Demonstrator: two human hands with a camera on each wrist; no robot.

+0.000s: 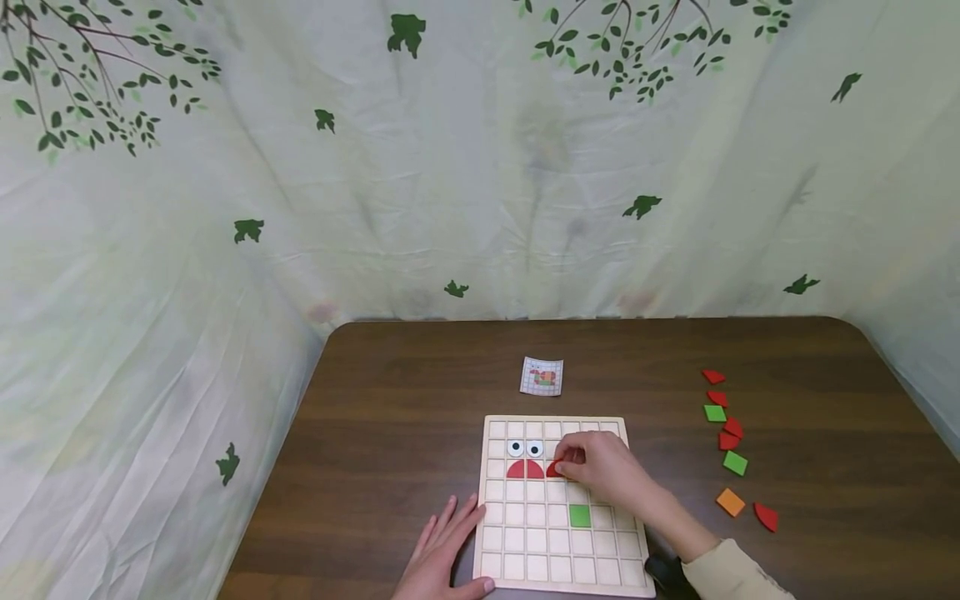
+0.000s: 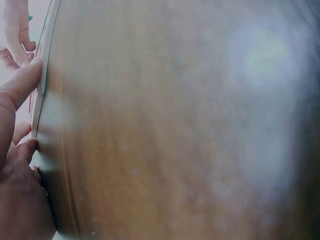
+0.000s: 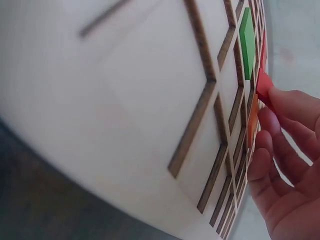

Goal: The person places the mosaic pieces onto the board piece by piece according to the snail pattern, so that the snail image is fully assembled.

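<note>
A pale leaf-printed cloth hangs behind the brown tabletop, where a white grid board lies at the near side, with a small picture card beyond its far edge. The held red piece is over the board's far half, at the cell just right of the two red quarter pieces; the head view does not show whether it sits flat. The likeliest slip is releasing it at a slant, since it looks tilted in the right wrist view, so that one edge rides up on a divider. A brush from the right hand might also nudge the orange tile beside its fingers, and a sideways push from the left hand could slide the board. The right hand's grip is closed in a pinch on the red piece, its other fingers bent. The left hand's grip is spread, fingers touching the board's left edge, clasping nothing. Loose pieces lie to the right.
</note>
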